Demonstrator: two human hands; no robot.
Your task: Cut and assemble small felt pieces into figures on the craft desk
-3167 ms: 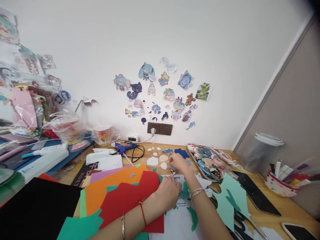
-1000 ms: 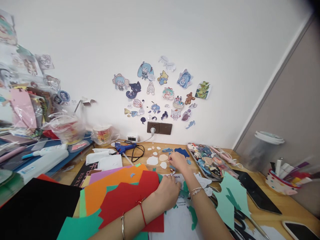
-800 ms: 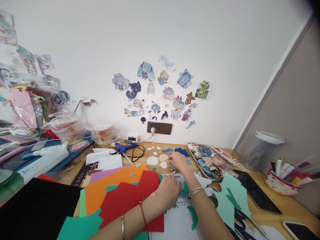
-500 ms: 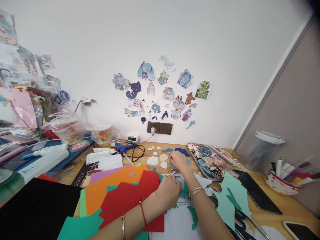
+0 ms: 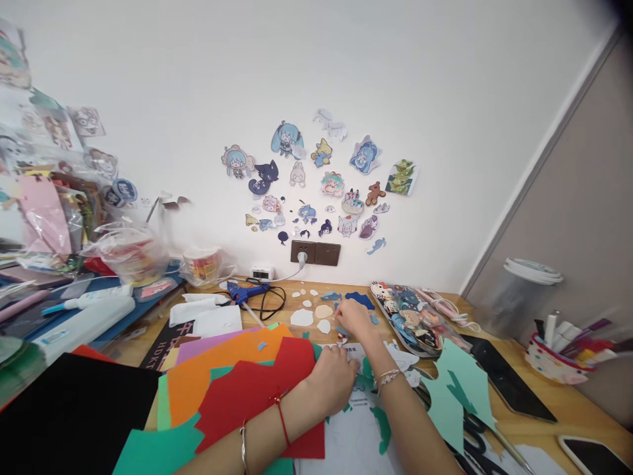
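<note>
My left hand [image 5: 333, 377] rests at the right edge of the red paper [image 5: 247, 409], over a white printed sheet [image 5: 346, 435]. Its fingers are curled, and what they hold, if anything, is hidden. Beyond it, my right hand [image 5: 355, 318] reaches down among small paper cutouts, fingertips drawn together. Nothing can be made out between them. Close to those fingertips lie a dark blue cutout [image 5: 359, 301], a beige oval [image 5: 324, 311] and a white one [image 5: 323, 326]. Green paper scraps [image 5: 380, 429] are scattered on the sheet below my right wrist.
Orange paper [image 5: 198, 376] and black paper [image 5: 79, 409] lie on the left. A blue glue gun [image 5: 242, 292] with its cord sits behind them. To the right are a clear sticker-covered case [image 5: 408, 316], pale green paper [image 5: 452, 396], scissors [image 5: 475, 435], a dark tablet-like slab [image 5: 514, 379] and a pen cup [image 5: 556, 359].
The view has shifted very slightly. Both hands stay in nearly the same places, and no object has visibly moved.
</note>
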